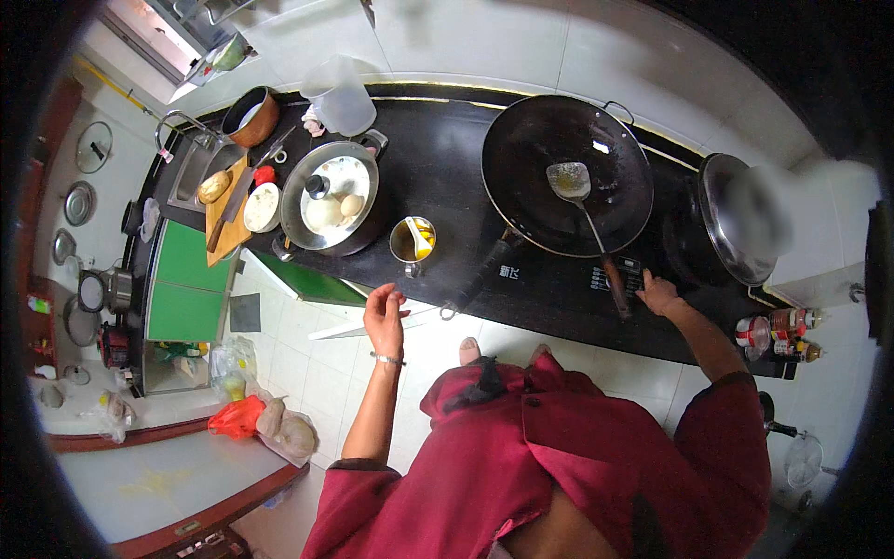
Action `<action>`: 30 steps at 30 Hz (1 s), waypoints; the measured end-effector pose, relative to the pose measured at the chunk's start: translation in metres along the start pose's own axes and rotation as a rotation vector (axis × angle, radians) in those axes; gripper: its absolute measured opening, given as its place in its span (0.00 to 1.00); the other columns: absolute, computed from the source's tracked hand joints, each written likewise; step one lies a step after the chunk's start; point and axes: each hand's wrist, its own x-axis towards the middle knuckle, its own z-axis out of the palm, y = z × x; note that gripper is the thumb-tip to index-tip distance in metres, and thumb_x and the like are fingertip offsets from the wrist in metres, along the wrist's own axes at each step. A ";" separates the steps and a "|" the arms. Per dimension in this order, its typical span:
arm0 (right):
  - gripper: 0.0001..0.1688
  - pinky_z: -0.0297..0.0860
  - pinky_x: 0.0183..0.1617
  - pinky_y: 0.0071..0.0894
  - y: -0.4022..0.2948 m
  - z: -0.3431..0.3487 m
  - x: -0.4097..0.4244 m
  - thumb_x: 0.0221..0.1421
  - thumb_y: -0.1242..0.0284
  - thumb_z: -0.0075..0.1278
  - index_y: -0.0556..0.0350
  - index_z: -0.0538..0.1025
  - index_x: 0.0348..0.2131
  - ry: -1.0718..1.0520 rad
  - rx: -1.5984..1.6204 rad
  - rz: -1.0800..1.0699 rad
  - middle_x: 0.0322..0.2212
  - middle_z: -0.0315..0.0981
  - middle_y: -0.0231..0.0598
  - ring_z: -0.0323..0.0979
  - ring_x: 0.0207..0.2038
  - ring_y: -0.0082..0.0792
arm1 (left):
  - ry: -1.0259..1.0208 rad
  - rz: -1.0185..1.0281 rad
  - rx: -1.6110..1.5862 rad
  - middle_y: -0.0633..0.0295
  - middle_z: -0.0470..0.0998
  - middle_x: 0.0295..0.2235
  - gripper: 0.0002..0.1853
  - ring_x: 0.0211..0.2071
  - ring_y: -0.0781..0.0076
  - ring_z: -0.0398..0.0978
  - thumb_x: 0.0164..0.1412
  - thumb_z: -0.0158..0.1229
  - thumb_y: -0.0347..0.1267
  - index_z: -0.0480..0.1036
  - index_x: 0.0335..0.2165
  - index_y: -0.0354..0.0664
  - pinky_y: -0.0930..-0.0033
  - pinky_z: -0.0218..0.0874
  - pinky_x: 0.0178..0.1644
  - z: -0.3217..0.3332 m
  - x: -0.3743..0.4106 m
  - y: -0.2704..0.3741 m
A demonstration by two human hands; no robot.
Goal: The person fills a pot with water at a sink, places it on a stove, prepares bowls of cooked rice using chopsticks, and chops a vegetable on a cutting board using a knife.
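Observation:
My right hand (658,293) touches the control panel (632,274) of a black cooktop with a finger and holds nothing. My left hand (385,311) hovers in front of the counter's edge, loosely curled and empty. A large black wok (517,168) sits on the cooktop, its long handle pointing toward me. A metal spatula (569,182) lies in it, the wooden handle reaching over the rim near my right hand. Beyond my left hand stands a metal cup (397,241) with a white spoon (419,241) in yellow liquid. Left of it is a glass-lidded pot (328,192).
A cutting board (234,241) with a kitchen knife (230,206) lies beside the sink (185,182), next to a white bowl (262,209). A large lidded pot (726,223) stands at the right. A green cabinet door (314,279) hangs open under the counter, left of my legs.

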 end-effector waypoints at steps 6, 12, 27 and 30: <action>0.40 0.60 0.43 0.44 0.007 -0.006 0.000 0.48 0.60 0.44 0.53 0.45 0.54 0.000 -0.093 -0.177 0.40 0.60 0.58 0.60 0.43 0.52 | -0.135 -0.141 0.385 0.58 0.69 0.28 0.25 0.26 0.74 0.68 0.47 0.55 0.32 0.58 0.44 0.40 0.73 0.65 0.22 -0.010 0.070 -0.088; 0.41 0.60 0.44 0.45 0.012 0.000 0.002 0.47 0.62 0.44 0.52 0.43 0.54 0.002 -0.024 -0.172 0.38 0.61 0.61 0.62 0.41 0.55 | -0.239 -0.331 -0.004 0.66 0.69 0.19 0.12 0.17 0.81 0.65 0.50 0.53 0.36 0.67 0.29 0.38 0.77 0.62 0.20 0.003 0.093 -0.098; 0.40 0.60 0.44 0.45 0.016 0.005 0.011 0.50 0.59 0.40 0.51 0.42 0.55 0.031 0.044 -0.110 0.39 0.60 0.61 0.63 0.40 0.56 | -0.298 -0.245 -0.119 0.69 0.66 0.15 0.09 0.15 0.81 0.63 0.52 0.53 0.35 0.66 0.21 0.43 0.80 0.58 0.20 0.040 0.181 -0.101; 0.39 0.60 0.43 0.45 0.008 -0.003 0.001 0.49 0.61 0.42 0.48 0.43 0.55 0.060 0.055 -0.148 0.37 0.61 0.60 0.63 0.39 0.56 | -0.217 -0.239 -0.072 0.69 0.66 0.15 0.09 0.16 0.81 0.64 0.50 0.54 0.35 0.67 0.20 0.42 0.79 0.59 0.20 0.058 0.198 -0.091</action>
